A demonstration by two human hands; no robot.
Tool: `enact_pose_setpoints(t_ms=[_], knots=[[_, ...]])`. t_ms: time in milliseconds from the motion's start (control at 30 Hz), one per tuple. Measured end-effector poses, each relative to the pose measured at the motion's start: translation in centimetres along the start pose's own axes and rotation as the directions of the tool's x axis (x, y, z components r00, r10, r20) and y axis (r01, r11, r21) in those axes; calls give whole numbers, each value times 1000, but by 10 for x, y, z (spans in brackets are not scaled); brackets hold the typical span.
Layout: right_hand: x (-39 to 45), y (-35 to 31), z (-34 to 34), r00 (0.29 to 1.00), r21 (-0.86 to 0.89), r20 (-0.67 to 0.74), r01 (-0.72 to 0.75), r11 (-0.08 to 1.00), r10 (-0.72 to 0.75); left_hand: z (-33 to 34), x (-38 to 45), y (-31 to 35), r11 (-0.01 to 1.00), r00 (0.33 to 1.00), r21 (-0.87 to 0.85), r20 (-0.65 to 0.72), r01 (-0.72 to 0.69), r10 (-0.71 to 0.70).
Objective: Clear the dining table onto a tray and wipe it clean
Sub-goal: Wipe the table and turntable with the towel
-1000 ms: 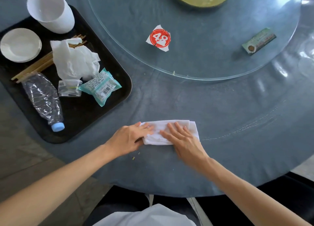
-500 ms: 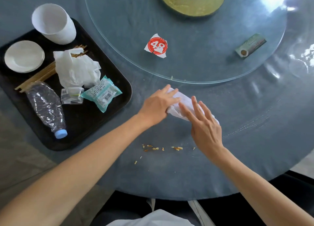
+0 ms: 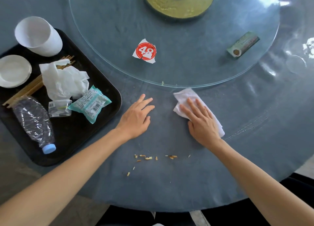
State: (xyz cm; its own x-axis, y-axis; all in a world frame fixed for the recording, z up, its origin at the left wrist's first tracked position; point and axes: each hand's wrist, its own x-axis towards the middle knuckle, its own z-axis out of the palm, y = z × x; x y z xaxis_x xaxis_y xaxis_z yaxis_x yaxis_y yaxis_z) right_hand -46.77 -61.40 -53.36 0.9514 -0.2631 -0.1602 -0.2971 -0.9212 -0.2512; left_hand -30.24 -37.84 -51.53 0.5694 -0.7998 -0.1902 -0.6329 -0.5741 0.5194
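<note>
A folded white cloth lies on the blue-grey table just below the glass turntable's rim. My right hand presses flat on the cloth, fingers spread. My left hand rests open on the bare table left of the cloth, holding nothing. A line of small food crumbs sits nearer me, below both hands. The black tray at the left holds a white cup, small plate, chopsticks, crumpled napkin, teal packet, clear wrapper and plastic bottle.
The glass turntable carries a red "48" table card and a small green box. A gold hub sits at its centre. The table's curved front edge runs close to my body.
My left hand has let go of the cloth and moved left onto the bare table. My right hand slid the cloth up and right, leaving the crumbs uncovered.
</note>
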Motion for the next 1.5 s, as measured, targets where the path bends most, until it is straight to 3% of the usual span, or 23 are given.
enact_pose_setpoints(t_ms=[67,167,333,500,633,733,867,1000,1133,1233,1300,1400,1500], knots=[[0,3,2,991,29,-9,-132,991,133,-3,-6,-8,1000,999,-10,-21,25,-25],[11,-6,6,982,48,-22,-188,981,190,-4,-10,-16,997,997,-41,-38,66,-68],[65,-49,14,988,95,-48,-142,985,147,-2,-8,-16,994,993,-83,-83,78,-85],[83,-74,25,974,92,-116,-186,978,196,-2,-8,-19,982,982,-153,-136,112,-133],[80,-68,22,989,112,-126,-68,991,82,-3,-11,-24,966,976,-225,-145,129,-164],[79,-75,21,989,148,-65,143,979,-135,-5,-12,-21,950,958,-268,-188,162,-216],[72,-94,27,917,202,54,377,904,-395,-13,-18,-25,986,958,-136,-258,91,-124],[52,-88,20,798,260,174,527,809,-576,-23,-40,-37,997,994,-51,-95,-60,55],[9,-93,3,674,380,289,570,728,-679,-16,-75,-24,984,977,9,123,-176,173],[4,-89,-18,746,391,170,549,739,-644,-10,-75,-9,985,982,24,88,-169,166],[22,-86,-33,810,370,119,500,783,-574,-15,-54,0,992,992,-13,-47,-122,121],[56,-83,-43,853,281,71,481,831,-518,-27,-11,2,999,979,-16,-200,-32,28],[81,-77,-34,911,189,94,381,905,-403,-28,19,-7,995,993,90,-109,54,-44]])
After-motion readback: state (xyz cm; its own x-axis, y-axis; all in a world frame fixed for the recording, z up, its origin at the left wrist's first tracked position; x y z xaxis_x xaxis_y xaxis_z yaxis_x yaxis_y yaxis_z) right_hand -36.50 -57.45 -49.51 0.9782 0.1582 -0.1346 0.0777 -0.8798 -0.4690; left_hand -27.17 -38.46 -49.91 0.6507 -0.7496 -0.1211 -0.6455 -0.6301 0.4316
